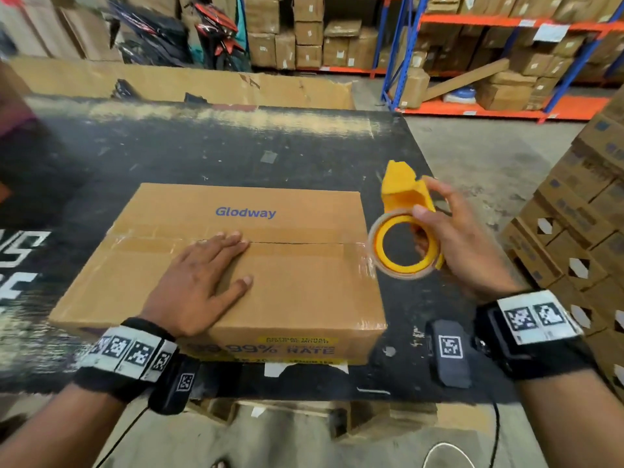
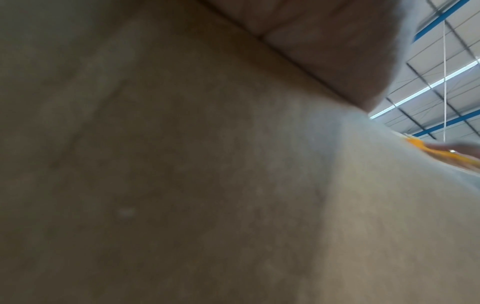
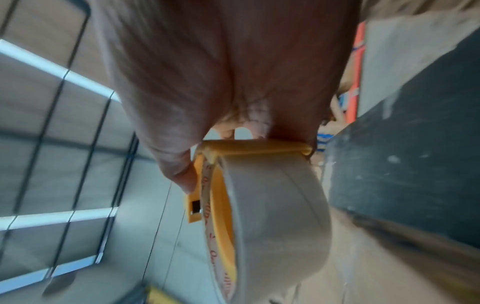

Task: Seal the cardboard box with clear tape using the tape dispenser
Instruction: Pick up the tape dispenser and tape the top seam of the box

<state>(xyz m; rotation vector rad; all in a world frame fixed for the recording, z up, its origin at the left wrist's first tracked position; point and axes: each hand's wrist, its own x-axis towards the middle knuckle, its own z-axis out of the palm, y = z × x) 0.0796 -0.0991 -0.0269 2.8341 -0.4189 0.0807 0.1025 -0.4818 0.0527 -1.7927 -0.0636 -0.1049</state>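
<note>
Right hand grip: the right hand [image 1: 462, 238] is curled round the yellow tape dispenser [image 1: 407, 211], thumb on its near side and fingers wrapped behind the frame; it is held in the air just right of the box's right edge.
Right wrist view: the right hand [image 3: 207, 82] clasps the tape dispenser [image 3: 205, 185] from above, with the roll of clear tape [image 3: 278, 216] hanging below the palm.
Tape roll: the roll of clear tape [image 1: 401, 246] sits on the dispenser's yellow hub, its open centre facing the camera, beside the box's right end.
Left hand grip: the left hand [image 1: 199, 282] lies flat, palm down, fingers straight and together, grasping nothing; it presses on the top of the cardboard box [image 1: 287, 298], fingertips at the centre seam.
Left wrist view: mostly blurred brown cardboard, close up.
Box: closed, lying flat on the black table [image 1: 236, 146], toward its near edge, printed "Glodway" on the far flap.
Seam: clear tape shines on the left part of the seam and over the right end; between them a dark gap shows.
Surroundings: orange-and-blue shelving [image 1: 506, 25] stacked with cartons far right; more stacked boxes [image 1: 580, 204] at the right.
</note>
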